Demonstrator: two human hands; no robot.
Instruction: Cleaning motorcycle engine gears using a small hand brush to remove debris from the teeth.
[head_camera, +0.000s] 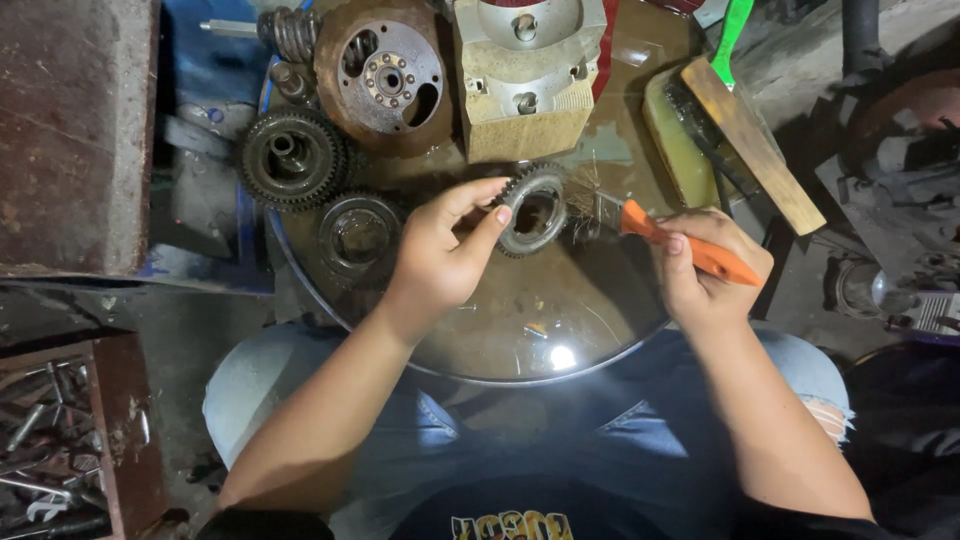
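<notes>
My left hand (445, 250) pinches a small toothed gear ring (533, 210) between thumb and fingers, held tilted over a round metal pan (560, 330) filled with brownish liquid. My right hand (700, 265) grips the orange handle of a brush (690, 245). Its bristles point left and touch the right side of the gear ring. Both hands hover above the pan, which rests over my knees.
Two larger gears (292, 158) (358, 235) lie at the pan's left edge. A rusty disc with a hub (385, 75), a spring (292, 32) and a metal housing block (528, 75) sit at the back. A wooden block (752, 140) lies right. A tool box (60, 450) stands lower left.
</notes>
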